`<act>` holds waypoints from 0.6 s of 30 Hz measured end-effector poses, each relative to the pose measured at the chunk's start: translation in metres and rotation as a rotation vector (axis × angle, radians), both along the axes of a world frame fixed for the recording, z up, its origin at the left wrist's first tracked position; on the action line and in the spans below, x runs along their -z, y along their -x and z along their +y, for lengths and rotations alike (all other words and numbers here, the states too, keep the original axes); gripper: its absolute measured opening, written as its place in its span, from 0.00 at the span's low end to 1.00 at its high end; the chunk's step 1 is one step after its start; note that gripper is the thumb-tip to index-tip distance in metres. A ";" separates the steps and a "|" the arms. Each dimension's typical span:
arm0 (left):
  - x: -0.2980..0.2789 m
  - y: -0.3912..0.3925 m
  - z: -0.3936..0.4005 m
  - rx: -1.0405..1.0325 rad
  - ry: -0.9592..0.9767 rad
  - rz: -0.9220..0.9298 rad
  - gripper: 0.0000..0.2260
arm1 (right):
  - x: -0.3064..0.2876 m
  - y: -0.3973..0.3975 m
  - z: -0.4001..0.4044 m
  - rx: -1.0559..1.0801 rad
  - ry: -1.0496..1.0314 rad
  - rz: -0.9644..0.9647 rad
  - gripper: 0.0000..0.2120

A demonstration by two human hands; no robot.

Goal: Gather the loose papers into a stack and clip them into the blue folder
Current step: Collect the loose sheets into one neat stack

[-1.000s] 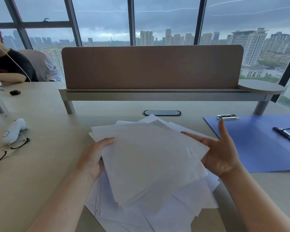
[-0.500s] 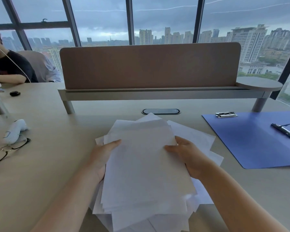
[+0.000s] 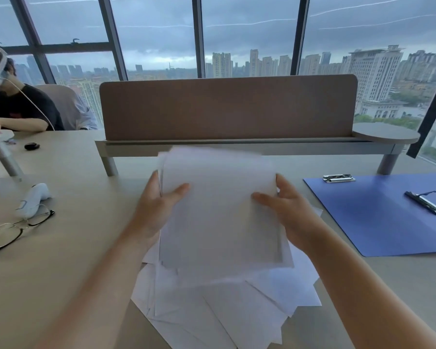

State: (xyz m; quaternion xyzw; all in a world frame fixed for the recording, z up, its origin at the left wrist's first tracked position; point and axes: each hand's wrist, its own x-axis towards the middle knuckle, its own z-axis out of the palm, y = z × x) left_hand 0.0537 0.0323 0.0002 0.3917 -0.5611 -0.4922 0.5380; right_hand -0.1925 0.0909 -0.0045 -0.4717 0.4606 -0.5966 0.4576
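Left hand and right hand gripping paper stack by its side edges, thumbs in front. Open blue folder at right.

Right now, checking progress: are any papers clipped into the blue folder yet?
No, the blue folder lies open and bare while both hands hold the papers beside it.

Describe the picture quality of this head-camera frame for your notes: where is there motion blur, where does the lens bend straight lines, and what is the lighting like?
Head view: the held paper stack is motion-blurred, most at its top edge; the blue folder and glasses stay sharp. Wide-angle distortion tilts the window frames outward. Overcast daylight is soft and dim, with no hard shadows; faint streak reflections cross the glass.
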 end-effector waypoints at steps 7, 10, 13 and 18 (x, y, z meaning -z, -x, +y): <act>-0.046 0.011 0.010 -0.102 0.308 -0.005 0.23 | -0.041 -0.009 0.004 0.076 0.261 0.005 0.11; -0.047 0.013 0.014 -0.137 0.358 0.015 0.25 | -0.041 -0.011 0.008 0.102 0.298 0.010 0.13; -0.043 0.013 0.017 -0.127 0.361 0.018 0.29 | -0.037 -0.011 0.013 0.112 0.315 0.015 0.14; -0.039 0.013 0.022 -0.123 0.318 -0.002 0.24 | -0.031 -0.013 0.017 0.148 0.308 0.019 0.14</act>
